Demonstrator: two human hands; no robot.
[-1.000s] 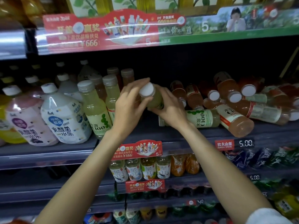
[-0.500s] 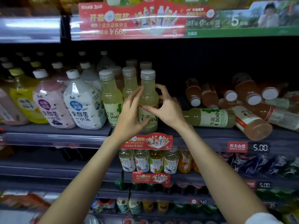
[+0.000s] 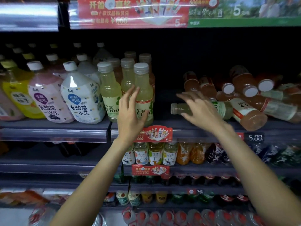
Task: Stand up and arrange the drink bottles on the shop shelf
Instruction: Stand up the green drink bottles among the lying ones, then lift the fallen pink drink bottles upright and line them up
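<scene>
Shop shelf [image 3: 162, 126]: pale-yellow C100 bottle [image 3: 143, 95] upright at front edge, beside matching bottles; fallen orange bottles [image 3: 244, 101] piled right. Left hand [image 3: 132, 111], fingers straight, touches the upright bottle. Right hand [image 3: 198, 108], fingers spread, hovers over lying yellow-green C100 bottle [image 3: 179, 109].

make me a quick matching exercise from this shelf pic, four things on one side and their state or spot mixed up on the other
Things:
1. front C100 bottle
2. pale green bottle
3. blue-label white bottle
4. right hand

States:
A. lying on its side, cap pointing left
B. open, fingers spread, over the lying bottle
C. upright at the shelf edge, left hand touching it
D. upright, left of the yellow-green bottles

Pairs: 1-C, 2-A, 3-D, 4-B
</scene>
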